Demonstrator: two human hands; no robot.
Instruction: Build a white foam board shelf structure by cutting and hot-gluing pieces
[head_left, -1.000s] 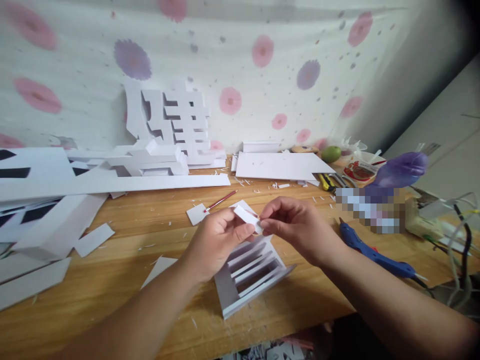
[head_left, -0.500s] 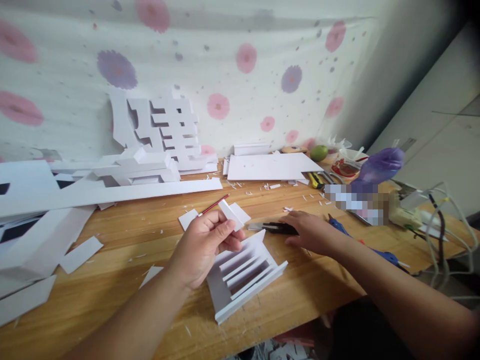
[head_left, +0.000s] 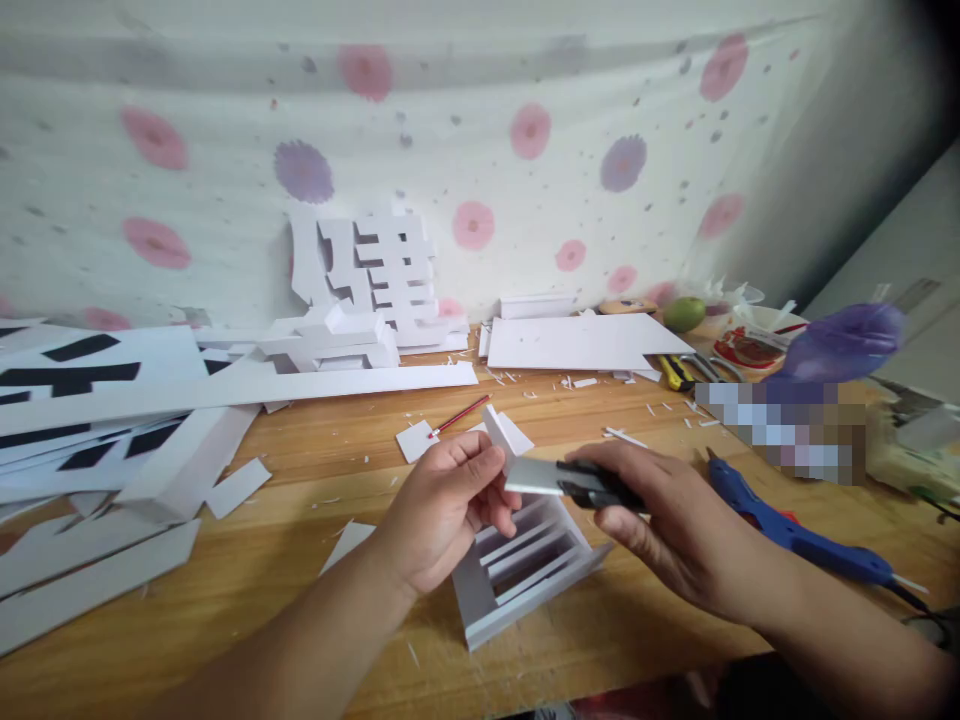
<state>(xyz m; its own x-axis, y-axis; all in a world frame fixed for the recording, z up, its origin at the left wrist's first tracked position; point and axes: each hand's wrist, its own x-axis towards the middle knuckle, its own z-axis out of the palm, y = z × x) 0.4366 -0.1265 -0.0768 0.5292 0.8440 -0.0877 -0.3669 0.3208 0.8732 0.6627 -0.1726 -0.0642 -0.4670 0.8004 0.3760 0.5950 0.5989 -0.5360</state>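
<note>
My left hand (head_left: 454,500) pinches a small white foam-board strip (head_left: 496,428) between thumb and fingers. In my right hand (head_left: 667,525) is a black utility knife (head_left: 604,487), its broad blade (head_left: 536,474) pointing left, close to the strip; whether they touch I cannot tell. Below both hands, a white slotted foam-board piece (head_left: 480,618) with raised walls rests on the table, its upper part partly hidden by my left hand and the knife. Behind the left hand lie a red pencil (head_left: 460,416) and small white board offcuts (head_left: 417,441).
Cut white board parts (head_left: 225,395) cover the left side, with a white openwork shape (head_left: 409,265) against the flowered curtain. A flat white board (head_left: 574,342) lies at the back. On the right are a blue glue gun (head_left: 795,535), a yellow cutter (head_left: 677,374) and a purple bag (head_left: 844,340).
My right hand has picked the utility knife up off the table and brought it left to the strip in my left hand. The camera view has shifted left.
</note>
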